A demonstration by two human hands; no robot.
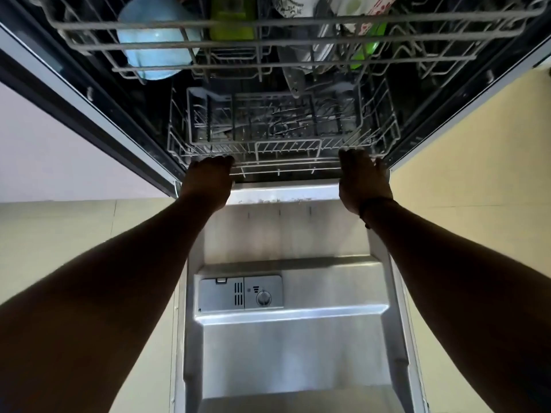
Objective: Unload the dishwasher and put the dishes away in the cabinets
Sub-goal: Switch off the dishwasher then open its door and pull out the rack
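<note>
Two hands at the front rail of the lower rack (283, 144). Left hand (208, 180) has its fingers curled over the front wire, left of centre, gripping it. Right hand (362, 180) lies on the same rail near the right corner; fingers reach over the wire, but whether they curl round it cannot be told. A dark band (368, 208) sits on the right wrist.

Lower rack sits inside the tub, holding a grey cutlery basket (268, 120) with dark utensils lying in it. Above it, the upper rack (286, 23) carries a pale blue bowl (155, 40), a lime green container (232, 16) and white dishes (351, 7) on the right.

Dishwasher door (298, 338) is folded down flat below the arms, steel inner face up, detergent dispenser (240, 293) on its left side. Cream floor tiles (74, 234) on both sides.
</note>
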